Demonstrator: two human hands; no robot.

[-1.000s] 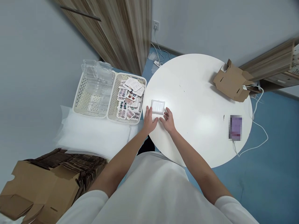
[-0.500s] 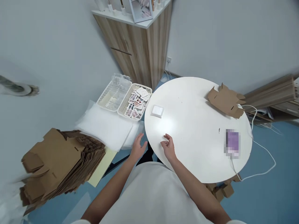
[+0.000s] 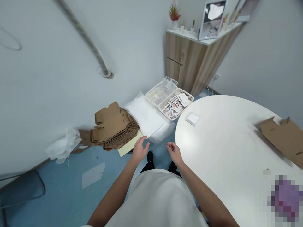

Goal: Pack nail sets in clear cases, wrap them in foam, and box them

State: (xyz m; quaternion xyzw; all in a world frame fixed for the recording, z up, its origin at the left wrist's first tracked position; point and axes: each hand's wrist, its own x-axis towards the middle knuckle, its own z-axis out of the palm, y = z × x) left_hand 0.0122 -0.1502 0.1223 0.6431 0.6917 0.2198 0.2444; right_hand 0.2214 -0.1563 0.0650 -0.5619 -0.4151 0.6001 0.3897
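- Left hand (image 3: 139,152) empty, thumb and fingers parted, beside stacked thin white sheets (image 3: 146,117); contact uncertain.
- Right hand (image 3: 175,153) curled, nothing visible held; fingertip gap unclear.
- Small white rectangular packet (image 3: 193,119) near edge of round white table (image 3: 224,154); careless sweep could knock it off.
- Sheets may cling; hasty pinch could lift several.

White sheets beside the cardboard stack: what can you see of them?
The white sheets lie in a loose, flat pile, thin-looking, more see-through at the lower right edge. Their edges don't line up. The material looks like soft foam or plastic; I can't tell which. The pile sits between the cardboard stack and the cream baskets. The left hand has its fingertips at the near corner; contact is unclear.
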